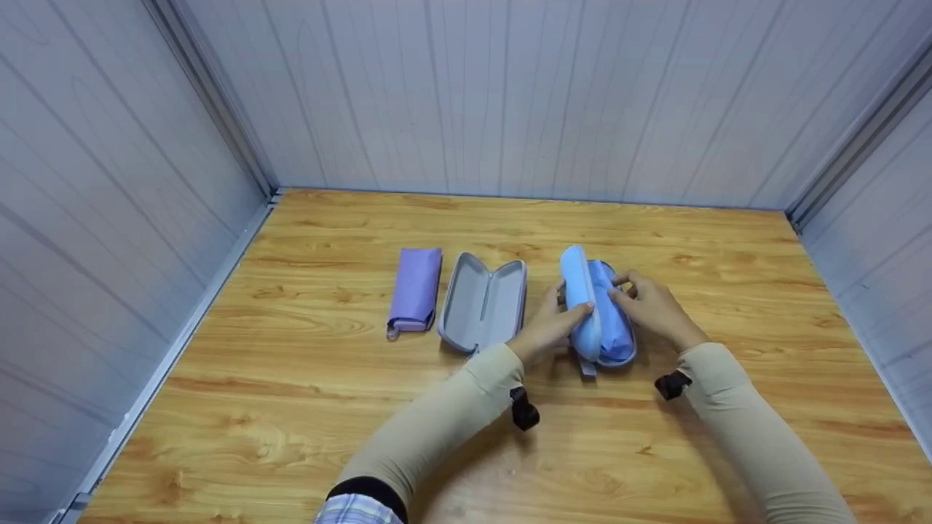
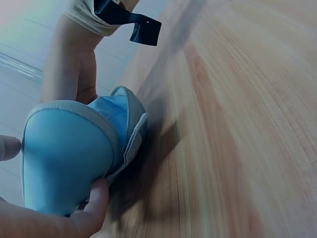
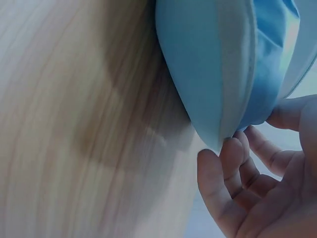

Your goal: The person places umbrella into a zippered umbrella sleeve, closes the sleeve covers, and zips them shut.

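A tabletop (image 1: 291,407) with streaky yellow-brown wood grain and darker knots spreads beneath the left hand (image 1: 545,324) and the right hand (image 1: 657,306). Beyond both hands rises a pale back wall (image 1: 495,102) with upright grooves. A similar left wall (image 1: 95,204) stands well left of the left hand, a right wall (image 1: 874,175) well right of the right hand. Grey metal strips (image 1: 211,91) line both far corners.

Left of blue case (image 1: 580,284): left hand (image 1: 545,329) plugs the gap to open gray case (image 1: 501,302).
Right of it: right hand (image 1: 655,307) blocks the near side; bare table (image 1: 772,291) beyond, up to right wall (image 1: 885,189).
Behind: bare strip, then back wall (image 1: 495,94).
Gray case/purple pouch (image 1: 416,285): thin slot, no hand room.
Front: lane between forearms (image 1: 429,415).
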`<action>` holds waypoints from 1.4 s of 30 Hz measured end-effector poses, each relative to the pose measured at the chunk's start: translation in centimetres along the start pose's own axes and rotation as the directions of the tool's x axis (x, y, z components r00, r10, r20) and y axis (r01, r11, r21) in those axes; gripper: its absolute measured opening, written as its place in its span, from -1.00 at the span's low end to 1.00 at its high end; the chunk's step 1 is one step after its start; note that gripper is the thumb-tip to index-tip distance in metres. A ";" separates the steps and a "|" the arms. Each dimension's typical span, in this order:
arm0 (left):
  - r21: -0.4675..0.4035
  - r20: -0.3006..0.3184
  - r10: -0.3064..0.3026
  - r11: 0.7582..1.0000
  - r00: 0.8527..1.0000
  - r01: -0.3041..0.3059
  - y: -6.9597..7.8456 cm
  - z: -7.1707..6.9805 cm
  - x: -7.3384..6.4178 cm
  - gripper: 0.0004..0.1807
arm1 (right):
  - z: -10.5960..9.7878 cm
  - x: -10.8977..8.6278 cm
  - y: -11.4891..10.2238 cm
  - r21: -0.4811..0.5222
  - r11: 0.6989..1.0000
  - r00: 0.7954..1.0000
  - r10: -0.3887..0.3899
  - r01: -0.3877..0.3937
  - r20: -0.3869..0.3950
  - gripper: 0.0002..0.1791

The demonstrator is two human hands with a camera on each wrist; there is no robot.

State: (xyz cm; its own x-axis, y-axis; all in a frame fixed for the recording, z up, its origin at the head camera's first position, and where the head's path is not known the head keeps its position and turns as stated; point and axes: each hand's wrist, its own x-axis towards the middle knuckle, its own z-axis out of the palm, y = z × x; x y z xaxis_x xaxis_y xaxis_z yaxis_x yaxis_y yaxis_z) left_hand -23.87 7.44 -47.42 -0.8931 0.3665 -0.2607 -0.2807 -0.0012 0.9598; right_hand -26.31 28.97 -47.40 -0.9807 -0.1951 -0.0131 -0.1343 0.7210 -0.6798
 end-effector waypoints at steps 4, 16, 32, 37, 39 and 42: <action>0.041 0.001 0.035 0.999 0.999 -0.035 0.0 0.2 0.0 -0.16 | -0.2 0.0 0.3 0.019 1.000 1.000 0.002 -0.003 0.012 -0.54; 0.432 0.000 0.153 0.891 0.988 -0.138 -0.2 1.0 0.9 -0.14 | -0.7 0.1 1.3 0.259 0.957 0.990 0.112 -0.131 0.088 -0.36; 0.635 0.010 0.128 0.765 0.992 -0.105 -0.3 2.0 1.4 -0.08 | -0.7 0.0 1.8 0.273 0.946 0.975 0.130 -0.177 0.181 -0.28; 0.684 0.002 0.149 0.721 0.989 -0.110 -0.4 2.4 1.6 -0.08 | -0.6 0.1 1.8 0.302 0.936 0.973 0.125 -0.180 0.193 -0.35; 0.699 0.002 0.154 0.706 0.988 -0.112 -0.5 2.6 1.6 -0.09 | -0.6 0.1 1.8 0.319 0.930 0.972 0.121 -0.182 0.203 -0.37; 0.716 0.000 0.161 0.689 0.987 -0.112 -0.6 2.8 1.6 -0.09 | -0.6 0.1 1.8 0.333 0.926 0.971 0.112 -0.180 0.211 -0.36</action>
State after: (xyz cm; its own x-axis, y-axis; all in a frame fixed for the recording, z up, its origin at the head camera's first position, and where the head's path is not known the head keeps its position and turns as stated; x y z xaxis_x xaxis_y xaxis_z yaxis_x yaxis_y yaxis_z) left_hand -24.20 10.64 -48.09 -0.9265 0.3619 -0.1030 0.1587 0.6241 0.7651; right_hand -26.72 30.63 -48.14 -0.9373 -0.2490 -0.2440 0.0990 0.4809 -0.8712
